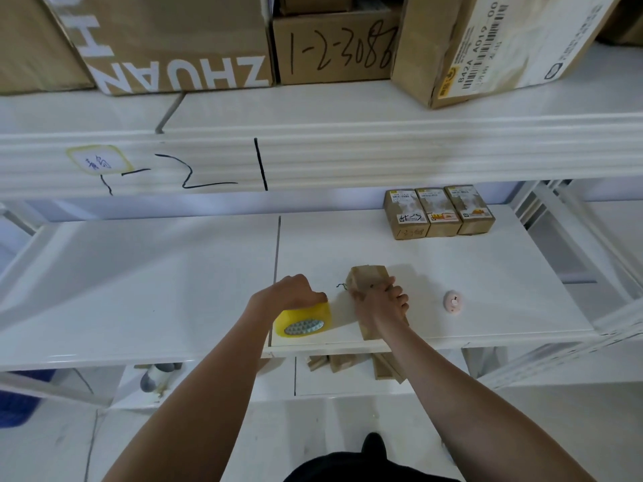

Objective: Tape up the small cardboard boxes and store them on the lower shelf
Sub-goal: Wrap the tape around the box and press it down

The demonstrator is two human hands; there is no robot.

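The white shelf (139, 273) at the middle of the view is used as the workbench, with big cartons (174, 43) stored on the level above at twelve o'clock. Three small boxes (439, 212), labelled and apparently sealed, are lined up at two o'clock, well apart from the work. A further small box (365, 278) lies just right of centre and is gripped from above by the right hand (381, 302), fingers curled over its top. The yellow tape roll (303, 321), just beside it at nine o'clock from the box, is held at its top edge by the left hand (295, 292), fingers closed on it. More cardboard pieces (348, 363) are seen on the level below, at six o'clock. A small pink round object (452, 301) rests at three o'clock. The taping is judged about to begin: the box is best pinned firmly while the tape's free end is found and drawn across the flap seam, kept taut and centred, so that no wrinkles are trapped.
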